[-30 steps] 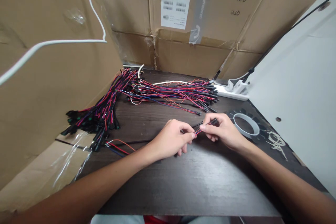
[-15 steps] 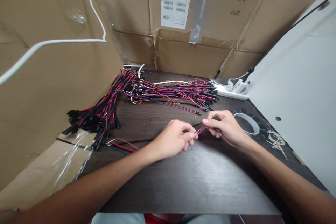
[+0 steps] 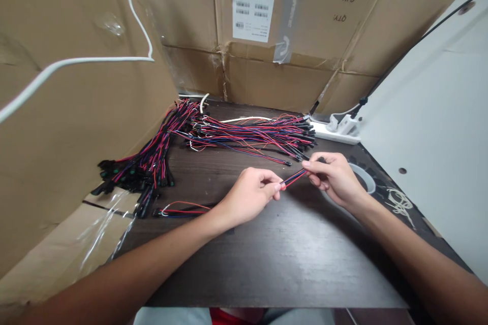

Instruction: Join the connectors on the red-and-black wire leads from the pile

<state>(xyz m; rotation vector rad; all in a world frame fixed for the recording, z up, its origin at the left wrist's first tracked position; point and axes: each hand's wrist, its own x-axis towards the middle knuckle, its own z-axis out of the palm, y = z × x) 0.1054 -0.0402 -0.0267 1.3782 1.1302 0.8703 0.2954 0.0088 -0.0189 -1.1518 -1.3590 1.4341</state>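
Note:
Between my two hands runs a wire harness of red, blue and black wires. My left hand pinches the wires, with the thumb against the fingers. Farther right, my right hand is closed around the harness near its dark end, which is partly hidden by the fingers. The far end of the harness passes under my left forearm, where wires and a dark connector lie on the dark table. Beyond my hands lies a pile of similar harnesses.
A second harness pile lies at the left by the cardboard wall. A white power strip stands at the back right. Near my right wrist are a white tape ring and a tangle of pale ties.
My right hand has moved to the right and slightly up, away from my left hand. More of the wires shows between them. The left-end connector has shifted a little right.

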